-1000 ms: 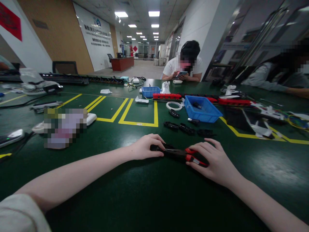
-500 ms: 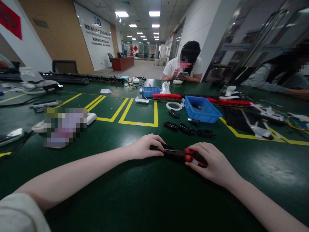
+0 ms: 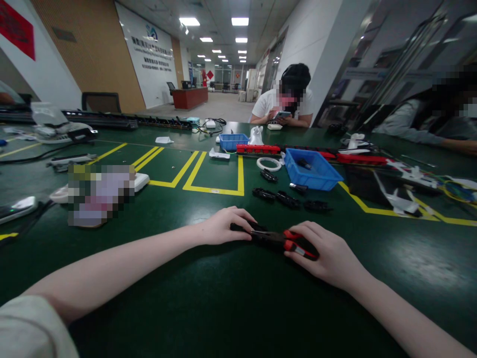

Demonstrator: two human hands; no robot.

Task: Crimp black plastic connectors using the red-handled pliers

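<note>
My right hand [image 3: 323, 253] is closed around the red and black handles of the pliers [image 3: 274, 239], whose jaws point left. My left hand [image 3: 230, 226] pinches a small black part [image 3: 238, 227] between thumb and fingers. The jaws of the pliers meet this part just right of my left fingertips; whether they grip it I cannot tell. Most of the black part is hidden by my fingers. Beyond my hands, several similar black parts [image 3: 287, 199] lie on the green table [image 3: 208, 303].
A blue bin [image 3: 315, 171] holding a black part stands beyond my right hand. Near it lie a white ring [image 3: 269, 164] and a long red strip [image 3: 258, 149]. Farther back is a smaller blue bin [image 3: 233, 142]. A person [image 3: 283, 107] sits opposite with a phone; another sits at right.
My right hand and the pliers have shifted very slightly to the left. My left hand stays almost still on the black part.
</note>
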